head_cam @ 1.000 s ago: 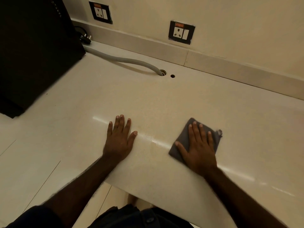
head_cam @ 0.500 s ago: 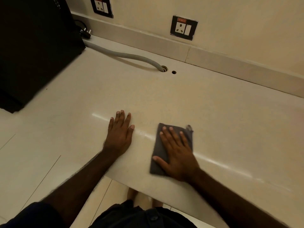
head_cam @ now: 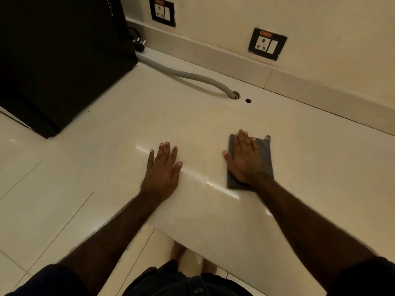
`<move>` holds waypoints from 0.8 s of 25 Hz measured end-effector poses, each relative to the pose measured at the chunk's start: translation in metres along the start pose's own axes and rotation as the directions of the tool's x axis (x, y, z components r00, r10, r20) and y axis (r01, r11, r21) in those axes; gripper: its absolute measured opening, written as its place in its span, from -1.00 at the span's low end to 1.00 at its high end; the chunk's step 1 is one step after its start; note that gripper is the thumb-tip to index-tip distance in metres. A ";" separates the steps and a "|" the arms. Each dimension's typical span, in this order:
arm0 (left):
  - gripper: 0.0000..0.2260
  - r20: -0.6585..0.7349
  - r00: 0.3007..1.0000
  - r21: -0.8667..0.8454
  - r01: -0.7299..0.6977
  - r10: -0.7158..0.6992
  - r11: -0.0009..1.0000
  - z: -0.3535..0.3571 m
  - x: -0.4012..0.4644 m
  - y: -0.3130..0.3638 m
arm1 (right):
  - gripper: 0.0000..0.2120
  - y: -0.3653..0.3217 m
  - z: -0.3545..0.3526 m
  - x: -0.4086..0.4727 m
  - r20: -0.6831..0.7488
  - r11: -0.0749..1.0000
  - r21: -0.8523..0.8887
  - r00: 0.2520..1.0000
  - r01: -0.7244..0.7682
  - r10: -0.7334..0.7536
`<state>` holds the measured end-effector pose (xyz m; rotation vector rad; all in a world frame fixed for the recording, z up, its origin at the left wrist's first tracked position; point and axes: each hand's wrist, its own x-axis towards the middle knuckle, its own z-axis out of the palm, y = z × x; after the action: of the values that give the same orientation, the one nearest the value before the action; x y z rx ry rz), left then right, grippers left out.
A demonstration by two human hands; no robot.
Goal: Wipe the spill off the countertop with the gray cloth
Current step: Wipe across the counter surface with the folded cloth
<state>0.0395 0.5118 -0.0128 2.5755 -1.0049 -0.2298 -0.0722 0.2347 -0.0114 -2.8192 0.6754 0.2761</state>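
The gray cloth [head_cam: 265, 154] is pressed flat on the counter [head_cam: 213, 124] by the splayed right hand [head_cam: 245, 161]; the left hand [head_cam: 162, 169] is laid flat, grasping nothing.

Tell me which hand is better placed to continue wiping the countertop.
The right hand. It already lies flat on the gray cloth, pressing it on the countertop. The left hand rests bare on the surface, apart from the cloth.

A cream wall [head_cam: 320, 22] is carrying two black socket plates [head_cam: 267, 44], and a pale skirting strip [head_cam: 213, 58] is running along its foot. A big black cabinet [head_cam: 59, 56] is standing at the left. Glossy cream floor tiles [head_cam: 32, 199] are reflecting dim warm light.
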 end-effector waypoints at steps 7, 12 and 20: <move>-0.49 -0.079 0.975 -0.095 -0.216 0.209 0.972 -0.002 0.040 0.038 | -0.37 -0.066 0.012 -0.028 -0.137 0.972 0.210 0.988 0.105 -0.077; -0.50 0.140 0.884 -0.013 -0.449 0.446 0.893 0.027 0.093 0.076 | -0.26 -0.043 0.034 -0.055 -0.091 0.959 0.170 0.966 -0.226 0.244; -0.49 0.199 0.872 0.132 -0.476 0.447 0.869 0.028 0.109 0.030 | -0.23 -0.041 0.025 -0.011 -0.078 0.995 0.045 0.993 0.091 -0.087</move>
<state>0.0930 0.4092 -0.0287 2.3957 -1.7408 -0.2294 -0.0665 0.2815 -0.0255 -2.8157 0.5621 0.1359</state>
